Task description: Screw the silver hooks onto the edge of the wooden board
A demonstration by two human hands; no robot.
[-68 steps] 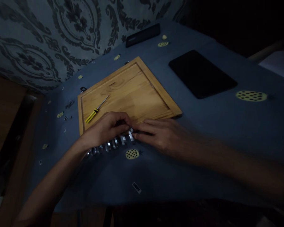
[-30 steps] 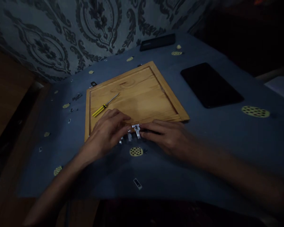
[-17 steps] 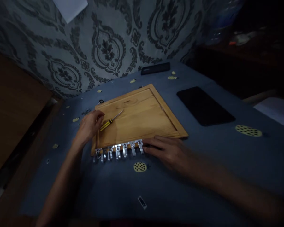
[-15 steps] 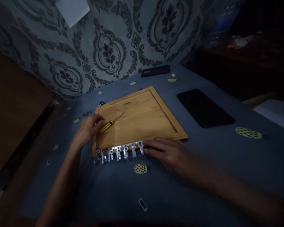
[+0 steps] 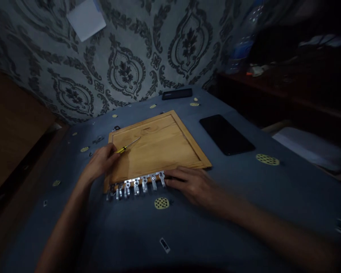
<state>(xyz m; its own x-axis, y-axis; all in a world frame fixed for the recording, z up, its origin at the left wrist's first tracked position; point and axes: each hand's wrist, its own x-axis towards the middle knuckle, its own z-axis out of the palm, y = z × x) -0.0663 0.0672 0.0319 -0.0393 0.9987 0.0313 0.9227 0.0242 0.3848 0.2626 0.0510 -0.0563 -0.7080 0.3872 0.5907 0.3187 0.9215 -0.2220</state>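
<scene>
A wooden board (image 5: 156, 148) with a raised frame lies flat on the blue patterned cloth. Over its left side, my left hand (image 5: 100, 161) has its fingers closed around the handle end of a yellow-and-black screwdriver (image 5: 126, 146); the shaft points toward the board's far right. Along the near edge of the board runs a metal hook rail (image 5: 136, 186) with several hooks that hang over the edge. My right hand (image 5: 191, 185) pinches the rail's right end, and the palm side is hidden.
A black phone (image 5: 226, 134) lies right of the board, and a dark phone case (image 5: 177, 93) lies by the wall. Small dark metal pieces (image 5: 98, 140) sit left of the board. A plastic bottle (image 5: 243, 47) stands on the dark shelf at the back right.
My left fingers have closed over the screwdriver's handle, covering more of it. My right hand stays at the rail's end. The whole view has shifted slightly.
</scene>
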